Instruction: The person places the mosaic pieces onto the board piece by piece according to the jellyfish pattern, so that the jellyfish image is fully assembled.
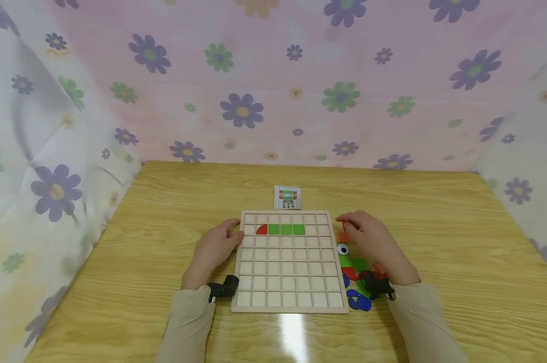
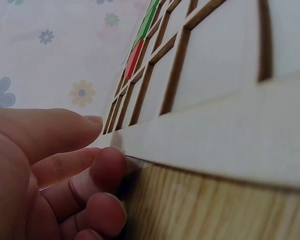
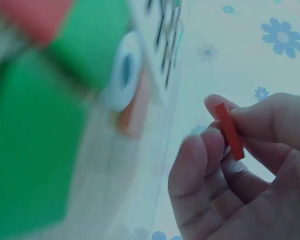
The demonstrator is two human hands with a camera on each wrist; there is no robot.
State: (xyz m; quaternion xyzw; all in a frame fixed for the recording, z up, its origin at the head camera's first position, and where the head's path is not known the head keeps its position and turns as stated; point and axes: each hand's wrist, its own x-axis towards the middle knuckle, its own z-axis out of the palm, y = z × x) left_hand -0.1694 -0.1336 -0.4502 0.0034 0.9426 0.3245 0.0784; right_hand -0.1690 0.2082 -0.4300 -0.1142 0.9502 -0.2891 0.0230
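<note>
A pale wooden grid board (image 1: 281,309) lies on the table between the hands. One row of it holds a red quarter-circle tile (image 1: 262,230) and green square tiles (image 1: 286,229) side by side. At the board's left edge, my left hand (image 1: 214,249) holds the rim, thumb and curled fingers against it. Just past the upper right edge, my right hand (image 1: 375,239) pinches a thin red tile (image 3: 230,132) between thumb and fingers. The tile shows mostly edge-on in the right wrist view, so its outline is hidden.
Loose pieces lie along the board's right side: an orange tile (image 1: 342,237), a round eye tile (image 1: 343,249), green tiles (image 1: 360,264) and several blue pieces (image 1: 364,303). A small pattern card (image 1: 288,197) lies behind the board. Flowered cloth (image 1: 296,136) rises beyond the table.
</note>
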